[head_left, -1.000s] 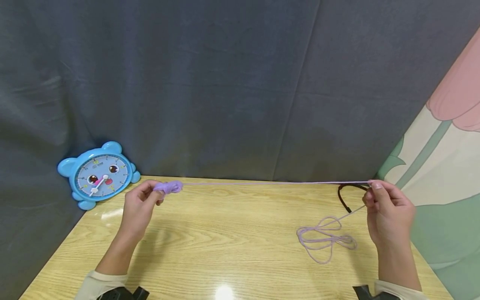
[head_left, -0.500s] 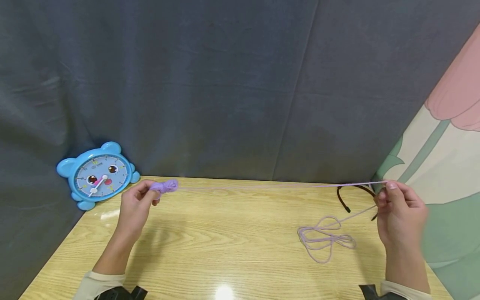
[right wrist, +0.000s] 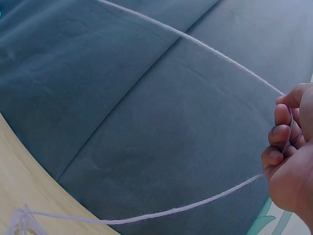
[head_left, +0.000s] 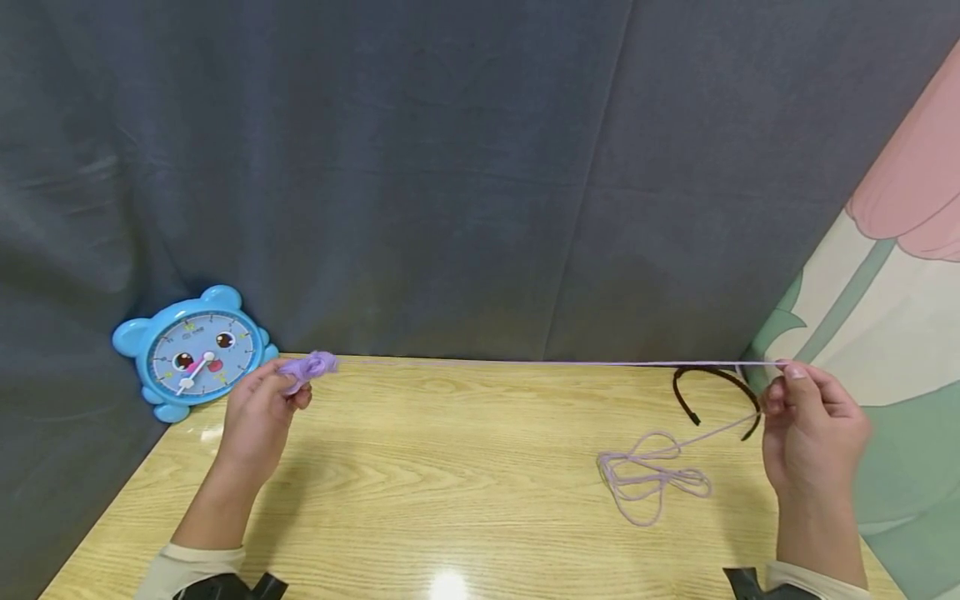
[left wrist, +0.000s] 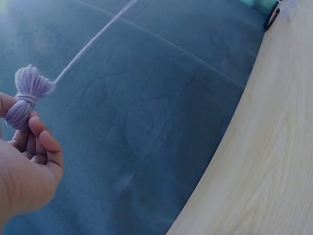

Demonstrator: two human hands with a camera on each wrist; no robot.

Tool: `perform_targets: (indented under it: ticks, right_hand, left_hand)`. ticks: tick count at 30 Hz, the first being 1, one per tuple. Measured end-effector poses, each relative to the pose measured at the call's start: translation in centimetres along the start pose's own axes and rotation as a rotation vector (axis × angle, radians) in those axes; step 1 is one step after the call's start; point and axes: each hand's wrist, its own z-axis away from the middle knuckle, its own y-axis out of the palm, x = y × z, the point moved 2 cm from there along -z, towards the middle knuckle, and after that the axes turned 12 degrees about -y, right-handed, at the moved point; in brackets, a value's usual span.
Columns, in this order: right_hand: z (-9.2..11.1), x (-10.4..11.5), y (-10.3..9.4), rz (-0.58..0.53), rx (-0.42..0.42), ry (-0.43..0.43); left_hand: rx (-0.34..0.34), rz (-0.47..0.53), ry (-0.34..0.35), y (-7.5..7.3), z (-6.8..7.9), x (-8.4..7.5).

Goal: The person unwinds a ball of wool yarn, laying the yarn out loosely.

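My left hand (head_left: 255, 417) pinches a small bundle of lilac yarn (head_left: 309, 368), which is cinched round its middle in the left wrist view. From the bundle a single strand (head_left: 555, 363) runs taut and nearly level across to my right hand (head_left: 813, 437). There the thumb and curled fingers grip the strand, and it passes through the palm, as the right wrist view shows. Out of the lower side of that hand the yarn slopes down to a loose heap of loops (head_left: 652, 479) on the table.
A black headband (head_left: 716, 372) lies at the table's back right, beside my right hand. At the back left a blue animal-faced clock (head_left: 202, 354) leans against the dark curtain (head_left: 450, 183). The wooden table (head_left: 450, 483) ends at this curtain; a flower-patterned cloth (head_left: 915, 333) hangs on the right.
My hands have moved apart, the left one leftward with the bundle and the right one rightward. The strand sagged slightly and is straight again. More of the headband shows.
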Motion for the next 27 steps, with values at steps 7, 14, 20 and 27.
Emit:
perform_targets:
  ticks: [7, 14, 20, 27]
  right_hand:
    - [-0.1, 0.0, -0.3, -0.005, -0.028, 0.011]
    - [-0.2, -0.1, -0.4, -0.015, -0.015, 0.022]
    - [0.0, -0.6, -0.5, 0.014, 0.073, 0.051]
    - [-0.1, -1.2, -0.7, 0.115, 0.072, 0.057]
  left_hand:
    - [-0.144, -0.024, -0.003, -0.1, -0.1, -0.3]
    - [-0.336, -0.232, 0.013, 0.1, 0.1, -0.3]
    - [-0.269, -0.256, 0.041, 0.4, 0.1, 0.1]
    - [-0.187, -0.4, 0.003, 1.3, 0.2, 1.0]
